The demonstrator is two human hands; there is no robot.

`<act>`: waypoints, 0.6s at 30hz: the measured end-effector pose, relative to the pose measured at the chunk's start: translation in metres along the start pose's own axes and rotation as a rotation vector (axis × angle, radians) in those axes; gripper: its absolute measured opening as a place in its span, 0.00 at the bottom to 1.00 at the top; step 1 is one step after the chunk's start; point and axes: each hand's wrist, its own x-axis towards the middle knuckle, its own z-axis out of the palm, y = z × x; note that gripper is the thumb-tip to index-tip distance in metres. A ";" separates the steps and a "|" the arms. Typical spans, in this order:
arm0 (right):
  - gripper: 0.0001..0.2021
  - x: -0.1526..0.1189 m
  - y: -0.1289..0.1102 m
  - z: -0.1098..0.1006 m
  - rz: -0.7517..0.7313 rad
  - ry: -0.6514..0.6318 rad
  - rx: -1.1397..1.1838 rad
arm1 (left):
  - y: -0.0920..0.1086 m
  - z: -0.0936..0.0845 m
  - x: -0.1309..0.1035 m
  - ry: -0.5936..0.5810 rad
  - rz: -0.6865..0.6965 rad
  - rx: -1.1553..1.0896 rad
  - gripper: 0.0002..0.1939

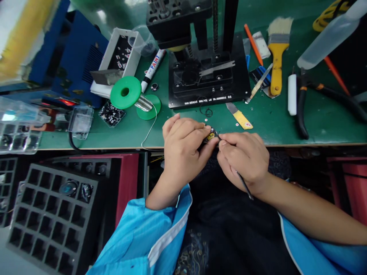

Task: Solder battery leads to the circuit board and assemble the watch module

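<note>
Just over the bench's front edge, my left hand (pixel 186 147) pinches a small dark electronic part (pixel 211 135) with yellow patches on its face. My right hand (pixel 243 154) is closed around a thin dark metal tool (pixel 243 183), whose tail sticks out below the palm. The fingertips of both hands meet at the part's right side, and the tool's working end there is too small to make out. Behind the hands lie a thin black cord loop (pixel 208 112) and a short blade with a yellow-wrapped handle (pixel 241 116).
A black press fixture (pixel 209 91) stands behind my hands. To its left are a green solder spool (pixel 126 92), a paint marker (pixel 153 68) and a white parts box (pixel 111 57). A brush (pixel 276 65) and pliers (pixel 302 103) lie right. A foam tray (pixel 54 214) sits lower left.
</note>
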 end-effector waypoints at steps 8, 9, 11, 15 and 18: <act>0.08 0.001 -0.001 0.004 -0.010 0.032 -0.027 | 0.002 0.002 0.000 -0.038 -0.068 -0.001 0.05; 0.09 0.001 0.000 0.005 -0.010 0.042 -0.035 | 0.002 0.002 0.000 -0.031 -0.061 0.002 0.05; 0.09 0.000 0.003 0.007 -0.001 0.084 -0.056 | 0.001 0.003 0.000 -0.010 -0.043 0.011 0.06; 0.10 -0.001 0.009 0.005 0.033 0.097 -0.012 | 0.000 0.004 -0.001 -0.004 -0.050 0.017 0.07; 0.10 0.001 0.011 -0.004 0.036 0.060 0.126 | -0.002 0.005 -0.002 -0.012 -0.057 -0.013 0.07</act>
